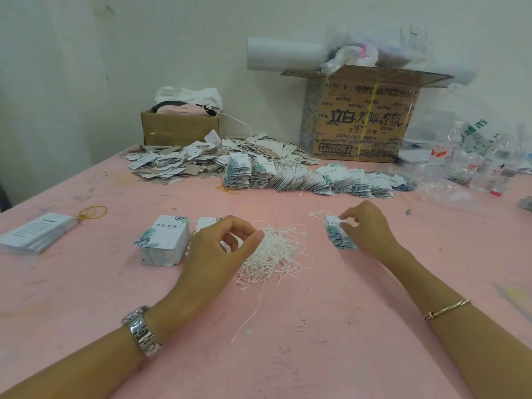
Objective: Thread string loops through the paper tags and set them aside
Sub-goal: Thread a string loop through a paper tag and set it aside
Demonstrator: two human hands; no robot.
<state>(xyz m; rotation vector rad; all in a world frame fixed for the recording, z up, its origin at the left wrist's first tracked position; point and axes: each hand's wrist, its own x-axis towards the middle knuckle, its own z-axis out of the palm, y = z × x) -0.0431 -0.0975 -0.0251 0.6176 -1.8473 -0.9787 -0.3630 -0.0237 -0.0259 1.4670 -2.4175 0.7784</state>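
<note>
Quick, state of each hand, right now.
Left hand: fingers curled, pinching strands at the white string pile.
Right hand: gripping a small stack of paper tags.

The pink table [288,355] bears strings [273,254] at the left hand's [218,249] pinch, a tag stack [164,240] just left of it, a tag bundle [335,236] under the right hand's [365,228] grip, finished tags [311,177] and boxes [359,119] well beyond.
</note>
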